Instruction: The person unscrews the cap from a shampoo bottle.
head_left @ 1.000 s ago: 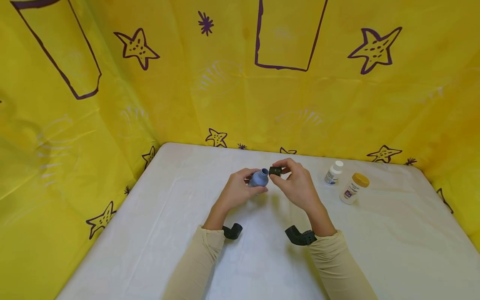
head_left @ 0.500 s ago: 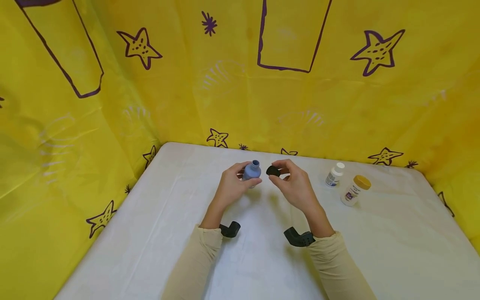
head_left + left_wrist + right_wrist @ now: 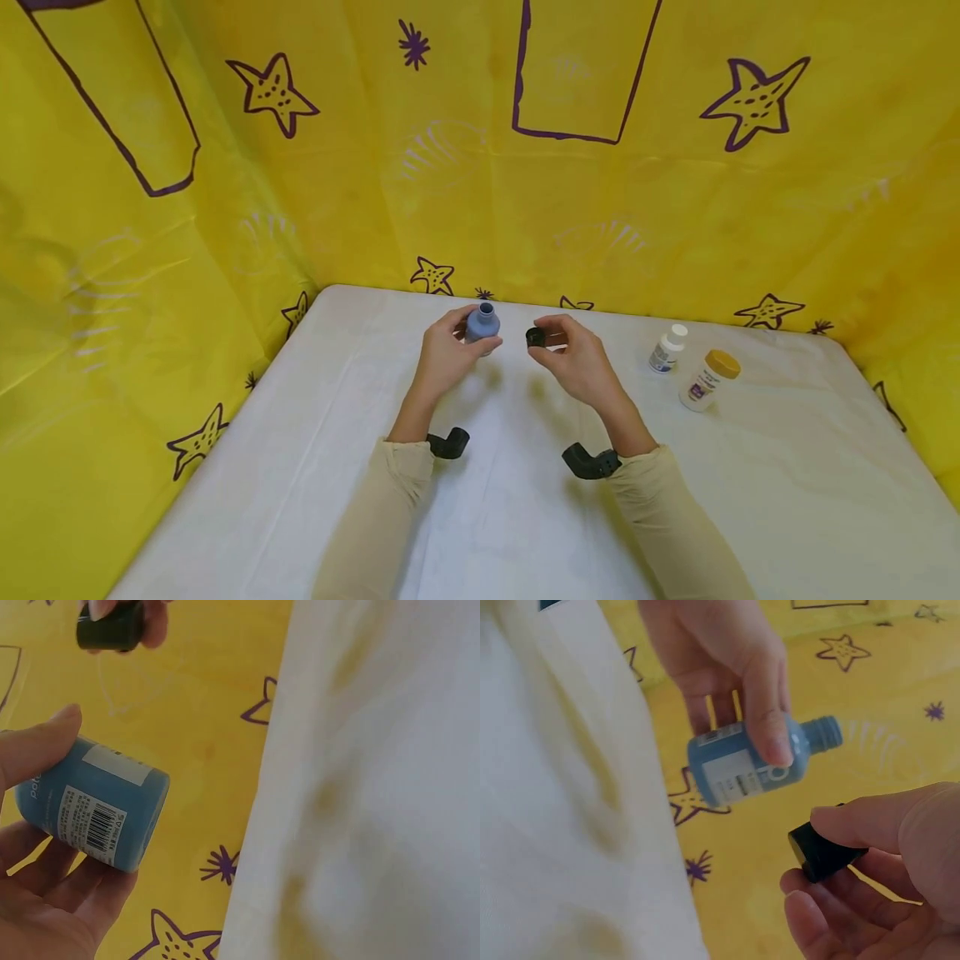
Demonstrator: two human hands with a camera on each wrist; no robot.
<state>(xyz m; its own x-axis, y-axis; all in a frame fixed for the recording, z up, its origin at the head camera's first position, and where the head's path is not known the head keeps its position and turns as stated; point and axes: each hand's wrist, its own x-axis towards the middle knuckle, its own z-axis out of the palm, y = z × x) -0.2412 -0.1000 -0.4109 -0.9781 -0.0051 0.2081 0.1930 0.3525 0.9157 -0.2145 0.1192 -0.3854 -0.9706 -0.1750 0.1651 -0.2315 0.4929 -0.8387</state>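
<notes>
While our left hand (image 3: 444, 353) curls round uncapped blue bottle (image 3: 482, 325), right hand (image 3: 579, 360) pinches black cap (image 3: 535, 337); cap-handling step, we judge; next move needs both steady.

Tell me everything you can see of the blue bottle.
The blue bottle looks plastic, with rounded shoulders, a narrow threaded neck, pale lettering and a barcode label. It is uncapped and roughly upright, mouth up, held clear of the white table by the left hand, thumb on one side, fingers opposite.

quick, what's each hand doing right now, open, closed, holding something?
Left hand: holding the blue bottle, its mouth uncovered.
Right hand: holding the black cap, apart from the bottle.
</notes>
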